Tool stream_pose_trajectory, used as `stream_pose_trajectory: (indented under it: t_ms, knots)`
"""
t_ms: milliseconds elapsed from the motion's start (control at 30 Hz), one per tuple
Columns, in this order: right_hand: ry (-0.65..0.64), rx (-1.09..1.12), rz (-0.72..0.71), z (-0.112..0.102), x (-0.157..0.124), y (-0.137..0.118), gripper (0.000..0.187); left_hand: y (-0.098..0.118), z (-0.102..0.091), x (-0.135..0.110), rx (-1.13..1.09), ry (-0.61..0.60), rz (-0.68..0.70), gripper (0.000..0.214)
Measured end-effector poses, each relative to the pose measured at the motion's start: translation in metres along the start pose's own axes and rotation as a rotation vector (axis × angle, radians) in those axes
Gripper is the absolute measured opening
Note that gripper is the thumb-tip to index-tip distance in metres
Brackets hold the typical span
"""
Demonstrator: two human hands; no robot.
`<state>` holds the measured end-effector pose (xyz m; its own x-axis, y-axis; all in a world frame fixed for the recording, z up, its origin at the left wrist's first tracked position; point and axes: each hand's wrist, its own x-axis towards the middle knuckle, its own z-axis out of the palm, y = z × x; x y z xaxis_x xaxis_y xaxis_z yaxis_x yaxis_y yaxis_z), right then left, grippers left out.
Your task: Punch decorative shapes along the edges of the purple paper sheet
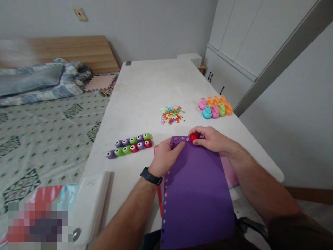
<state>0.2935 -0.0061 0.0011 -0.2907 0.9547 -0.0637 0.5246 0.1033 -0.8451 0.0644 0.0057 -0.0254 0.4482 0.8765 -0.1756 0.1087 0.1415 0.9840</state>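
A purple sheet of paper [199,194] hangs over the near table edge, with small shaped holes along its left side and the left part of its top edge. My left hand [168,152] pinches the sheet's upper left corner, thumb on top. In my right hand [209,139] is a red craft punch [194,138], gripped between thumb and fingers at the sheet's top edge, just right of a flower-shaped hole. Under the purple sheet a pink sheet [230,170] and a red-edged sheet [159,201] show in part.
Two rows of small purple, green and red punches [133,148] stand to the left. Colourful paper cutouts [171,115] lie in a pile beyond the sheet. Larger punches [215,110] sit at the right. A long white device [92,201] rests at the near left edge of the white table [145,83].
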Motion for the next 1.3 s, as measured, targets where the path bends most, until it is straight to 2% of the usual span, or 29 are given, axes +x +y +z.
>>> stream_pose_trajectory:
  t_ms: [133, 267, 567, 1300]
  knots:
    - [-0.003, -0.039, -0.019, 0.0, 0.0, -0.001, 0.024, 0.004, 0.0, -0.001, -0.018, 0.005, -0.02, 0.038]
    - [-0.007, -0.042, -0.037, 0.0, 0.001, -0.003, 0.022, 0.009, -0.002, -0.002, -0.151, -0.045, -0.036, 0.042]
    - [-0.042, -0.026, -0.081, 0.004, 0.002, -0.002, 0.025, 0.015, -0.006, -0.003, -0.375, -0.09, -0.173, 0.057]
    - [-0.052, -0.086, -0.076, 0.01, 0.004, 0.002, 0.025, 0.012, -0.006, -0.004, -0.297, -0.163, -0.118, 0.052]
